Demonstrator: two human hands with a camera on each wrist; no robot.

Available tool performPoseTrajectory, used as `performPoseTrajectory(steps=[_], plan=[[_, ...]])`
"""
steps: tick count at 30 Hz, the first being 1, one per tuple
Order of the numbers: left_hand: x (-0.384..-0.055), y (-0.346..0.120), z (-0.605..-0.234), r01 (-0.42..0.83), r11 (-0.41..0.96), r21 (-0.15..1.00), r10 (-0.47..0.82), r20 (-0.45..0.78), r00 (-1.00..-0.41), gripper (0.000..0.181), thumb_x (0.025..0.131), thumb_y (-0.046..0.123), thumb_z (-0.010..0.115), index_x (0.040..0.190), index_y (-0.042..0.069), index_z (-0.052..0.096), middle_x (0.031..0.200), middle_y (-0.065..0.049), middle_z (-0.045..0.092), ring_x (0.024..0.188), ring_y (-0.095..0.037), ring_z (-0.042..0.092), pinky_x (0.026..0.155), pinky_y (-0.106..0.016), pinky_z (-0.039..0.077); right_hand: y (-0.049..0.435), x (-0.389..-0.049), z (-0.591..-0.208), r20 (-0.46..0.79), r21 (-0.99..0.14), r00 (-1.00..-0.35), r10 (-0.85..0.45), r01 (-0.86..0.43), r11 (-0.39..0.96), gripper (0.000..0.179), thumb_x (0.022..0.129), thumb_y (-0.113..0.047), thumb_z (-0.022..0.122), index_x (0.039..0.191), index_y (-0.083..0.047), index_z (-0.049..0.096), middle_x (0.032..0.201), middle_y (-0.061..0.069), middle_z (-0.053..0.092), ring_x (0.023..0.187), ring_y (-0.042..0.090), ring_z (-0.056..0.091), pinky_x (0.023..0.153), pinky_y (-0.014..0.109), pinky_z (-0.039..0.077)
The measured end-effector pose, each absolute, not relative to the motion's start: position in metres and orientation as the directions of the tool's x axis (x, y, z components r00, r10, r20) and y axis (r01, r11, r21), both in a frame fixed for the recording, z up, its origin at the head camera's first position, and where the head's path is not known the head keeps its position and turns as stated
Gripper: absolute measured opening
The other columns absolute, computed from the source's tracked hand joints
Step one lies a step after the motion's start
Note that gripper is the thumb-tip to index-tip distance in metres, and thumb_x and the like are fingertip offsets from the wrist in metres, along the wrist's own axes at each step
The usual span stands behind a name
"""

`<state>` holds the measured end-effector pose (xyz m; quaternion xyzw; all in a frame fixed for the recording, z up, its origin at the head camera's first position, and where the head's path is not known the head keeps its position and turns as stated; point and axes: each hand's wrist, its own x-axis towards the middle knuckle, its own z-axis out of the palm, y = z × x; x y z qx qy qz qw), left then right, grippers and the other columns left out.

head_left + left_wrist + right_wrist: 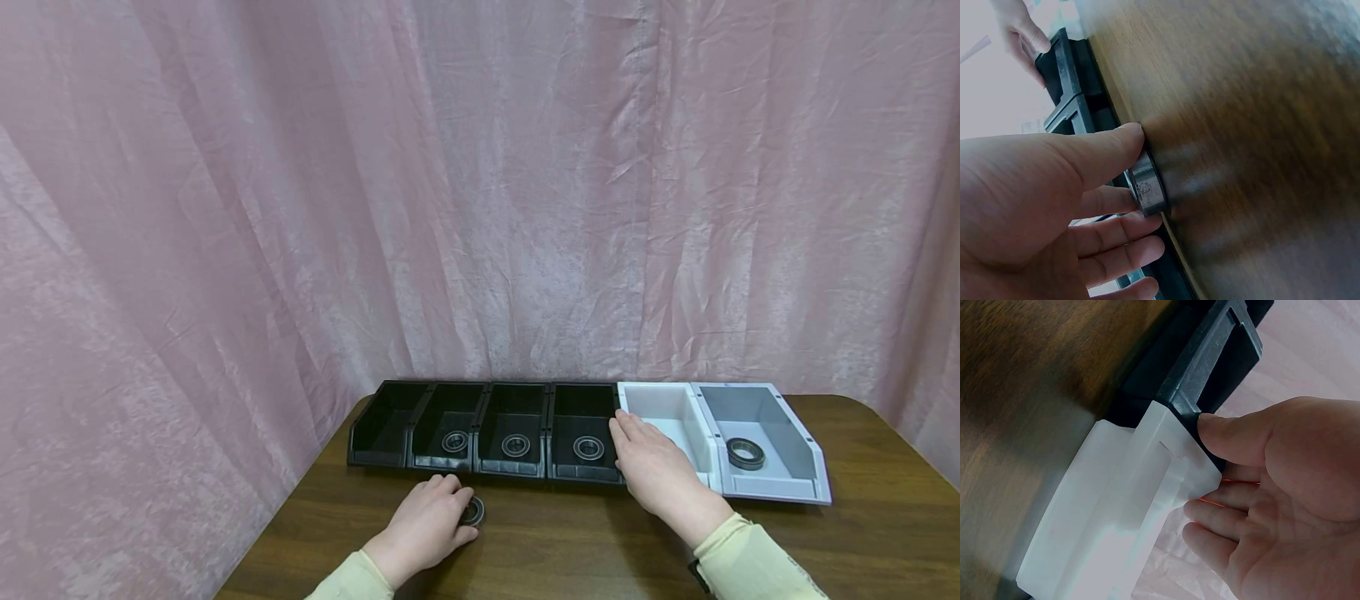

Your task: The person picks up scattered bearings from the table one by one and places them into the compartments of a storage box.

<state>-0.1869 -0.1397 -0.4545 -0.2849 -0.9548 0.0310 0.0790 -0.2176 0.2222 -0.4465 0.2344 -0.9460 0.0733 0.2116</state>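
My left hand [429, 523] pinches a ball bearing [474, 511] between thumb and fingers at the tabletop, just before the black bins. In the left wrist view the bearing [1147, 185] shows its shiny outer rim and stands on edge or tilted. Over the side walls where the rightmost black bin [567, 411] meets the white bin [670, 409] rests my right hand [660, 464], fingers fairly straight. The right wrist view has its thumb touching the black rim, while some fingertips are hidden behind the white bin's wall [1129, 487]. No bearing shows in that hand.
Single bearings lie in three black bins, such as this bearing [515, 446], and a larger bearing [746, 453] lies in the grey bin [772, 476] at the right end. The leftmost black bin [378, 457] ends the row. Behind the wooden table [558, 542] hangs a pink curtain [540, 192].
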Motion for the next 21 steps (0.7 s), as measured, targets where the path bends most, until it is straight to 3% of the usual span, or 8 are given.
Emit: performPoseTrajectory(steps=[21], plan=[[-0.1874, -0.1424, -0.4571, 0.536, 0.84, -0.083, 0.543, 0.136, -0.829, 0.047, 0.093, 0.041, 0.089, 0.122, 0.006, 0.079, 0.102, -0.002, 0.066, 0.094, -0.021, 0.062, 0.084, -0.042, 0.058, 0.2209, -0.2169, -0.4438, 0.412, -0.053, -0.814, -0.409, -0.47, 0.881, 0.054, 0.092, -0.001, 0.085, 0.138, 0.018, 0.063, 0.144, 0.037, 0.062, 0.136, 0.053, 0.061, 0.116, 0.058, 0.05]])
